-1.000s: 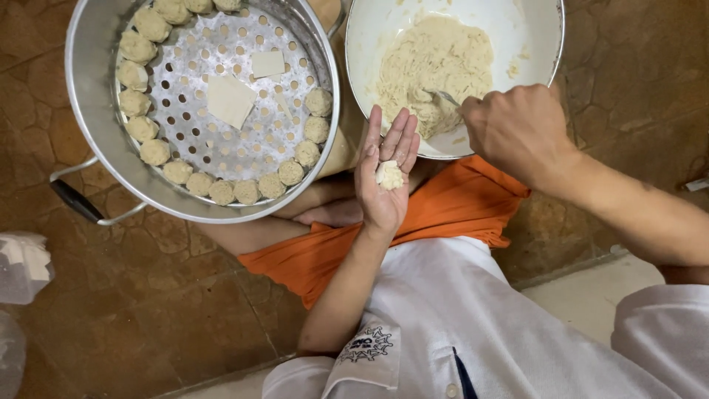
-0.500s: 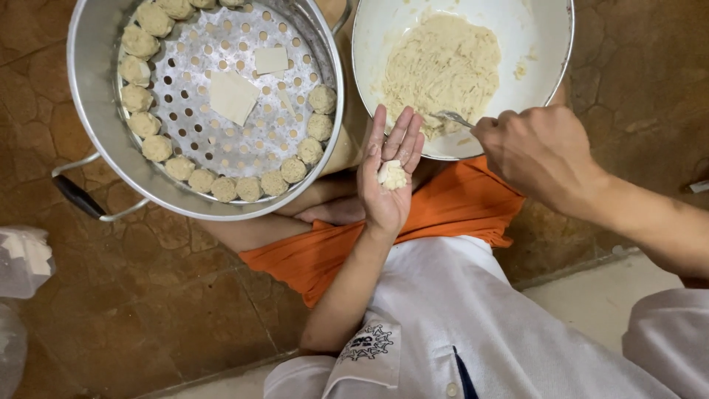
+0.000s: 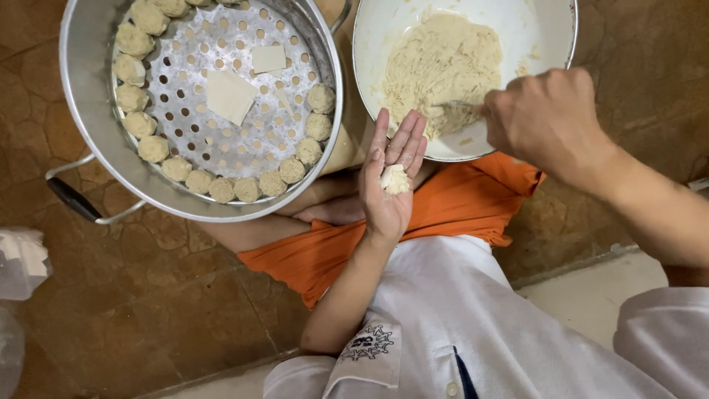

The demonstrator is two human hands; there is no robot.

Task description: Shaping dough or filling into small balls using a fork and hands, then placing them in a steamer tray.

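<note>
Brown stone floor (image 3: 148, 310) fills the place under everything, and a paler strip of floor (image 3: 591, 295) runs along the bottom right. The person sits on it in orange shorts (image 3: 458, 207) and a white shirt (image 3: 473, 325).

The left hand (image 3: 390, 185) is held up flat with the palm open and the fingers (image 3: 405, 140) straight and close together. A small dumpling wrapper with a bit of filling (image 3: 395, 179) lies in the middle of that palm. Nothing is squeezed; it just rests there.

The right hand (image 3: 550, 122) is curled tight around the handle of a spoon (image 3: 454, 112). The spoon tip sits in the pale filling (image 3: 439, 66) inside a white bowl (image 3: 546, 29). The bowl is just beside the left hand's fingertips.

On the left is a big metal steamer pot (image 3: 81, 111) with a tray full of holes (image 3: 221, 140). Finished dumplings (image 3: 221, 190) sit side by side around the edge of the tray. Two loose square wrappers (image 3: 229, 94) lie flat in the middle of it. The pot has a dark handle (image 3: 70, 199) that sticks out to the lower left.

At the far left edge is something white and crumpled (image 3: 22, 258); I cannot tell what it is.
</note>
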